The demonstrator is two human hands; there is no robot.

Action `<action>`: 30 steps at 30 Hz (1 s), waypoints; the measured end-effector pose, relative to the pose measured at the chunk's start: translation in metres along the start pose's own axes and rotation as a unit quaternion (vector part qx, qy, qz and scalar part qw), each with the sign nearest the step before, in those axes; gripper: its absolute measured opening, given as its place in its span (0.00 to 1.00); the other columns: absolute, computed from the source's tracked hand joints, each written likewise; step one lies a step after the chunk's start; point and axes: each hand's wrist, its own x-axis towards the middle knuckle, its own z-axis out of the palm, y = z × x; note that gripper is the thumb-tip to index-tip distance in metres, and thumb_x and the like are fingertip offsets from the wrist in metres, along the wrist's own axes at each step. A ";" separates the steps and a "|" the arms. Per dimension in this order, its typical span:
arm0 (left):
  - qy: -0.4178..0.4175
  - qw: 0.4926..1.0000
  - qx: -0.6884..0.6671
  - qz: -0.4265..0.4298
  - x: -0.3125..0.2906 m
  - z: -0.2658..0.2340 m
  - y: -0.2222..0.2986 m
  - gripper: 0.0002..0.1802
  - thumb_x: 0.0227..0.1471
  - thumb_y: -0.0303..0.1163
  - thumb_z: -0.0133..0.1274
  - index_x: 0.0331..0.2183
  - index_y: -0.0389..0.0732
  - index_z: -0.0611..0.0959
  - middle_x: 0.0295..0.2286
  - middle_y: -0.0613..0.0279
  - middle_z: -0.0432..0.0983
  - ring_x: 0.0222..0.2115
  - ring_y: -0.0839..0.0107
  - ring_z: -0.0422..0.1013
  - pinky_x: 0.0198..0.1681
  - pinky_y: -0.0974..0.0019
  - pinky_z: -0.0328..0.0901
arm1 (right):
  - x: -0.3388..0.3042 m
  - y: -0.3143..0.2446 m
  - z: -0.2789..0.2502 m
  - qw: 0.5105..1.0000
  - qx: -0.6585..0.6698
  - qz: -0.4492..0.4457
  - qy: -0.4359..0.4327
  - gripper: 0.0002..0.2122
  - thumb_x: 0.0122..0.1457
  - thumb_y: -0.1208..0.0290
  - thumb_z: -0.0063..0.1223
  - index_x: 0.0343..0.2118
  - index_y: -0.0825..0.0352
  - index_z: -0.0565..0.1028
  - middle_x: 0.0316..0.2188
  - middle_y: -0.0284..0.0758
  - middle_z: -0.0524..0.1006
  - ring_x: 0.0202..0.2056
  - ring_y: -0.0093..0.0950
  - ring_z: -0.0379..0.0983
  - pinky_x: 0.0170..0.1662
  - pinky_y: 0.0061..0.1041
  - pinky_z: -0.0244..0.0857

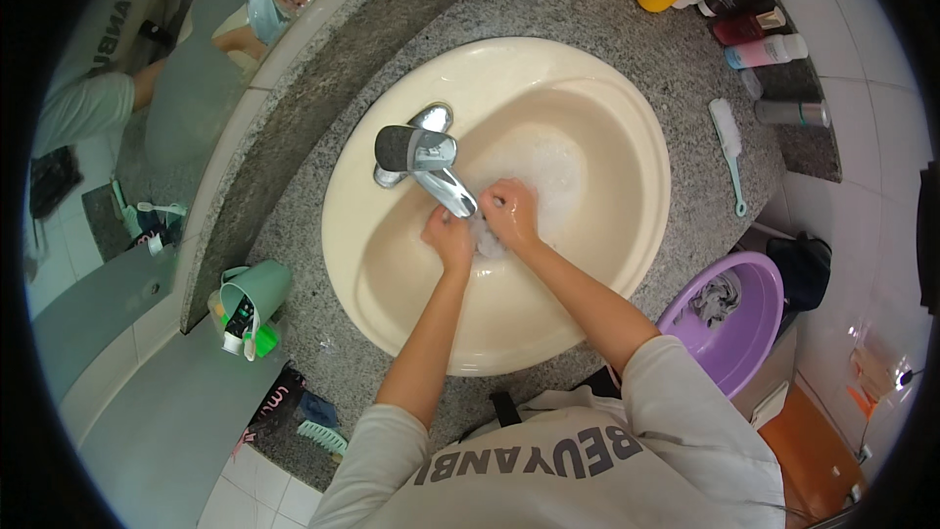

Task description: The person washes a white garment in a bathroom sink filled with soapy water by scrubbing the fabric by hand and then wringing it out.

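Both hands meet under the tap (431,162) in the cream sink (607,264). The left hand (448,238) and right hand (509,214) have fingers clenched on a soapy white cloth (487,238) between them. Foam (548,167) floats just behind. A purple basin (754,309) sits beside the tabletop (676,49).
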 end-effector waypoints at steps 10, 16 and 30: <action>0.050 0.955 0.249 0.156 -0.039 0.000 -0.003 0.19 0.49 0.33 0.47 0.42 0.34 0.71 0.41 0.50 0.67 0.43 0.52 0.62 0.46 0.51 0.54 | -0.028 0.008 0.022 0.970 -0.147 -0.136 0.134 0.14 0.49 0.63 0.51 0.39 0.61 0.73 0.36 0.33 0.71 0.44 0.34 0.63 0.47 0.43 0.53; -0.098 0.946 0.301 0.064 -0.020 0.012 -0.014 0.13 0.45 0.35 0.48 0.30 0.35 0.78 0.30 0.49 0.72 0.33 0.49 0.66 0.37 0.51 0.58 | 0.007 0.018 0.022 0.970 -0.211 -0.114 0.028 0.11 0.46 0.61 0.51 0.29 0.62 0.75 0.30 0.36 0.74 0.35 0.36 0.67 0.41 0.38 0.57; 0.056 0.940 0.273 0.199 -0.030 0.000 0.007 0.16 0.48 0.35 0.48 0.39 0.36 0.75 0.37 0.54 0.71 0.39 0.55 0.65 0.43 0.52 0.55 | -0.020 -0.012 0.008 0.970 -0.091 -0.096 0.202 0.09 0.46 0.69 0.53 0.32 0.62 0.74 0.34 0.34 0.74 0.44 0.36 0.66 0.50 0.43 0.52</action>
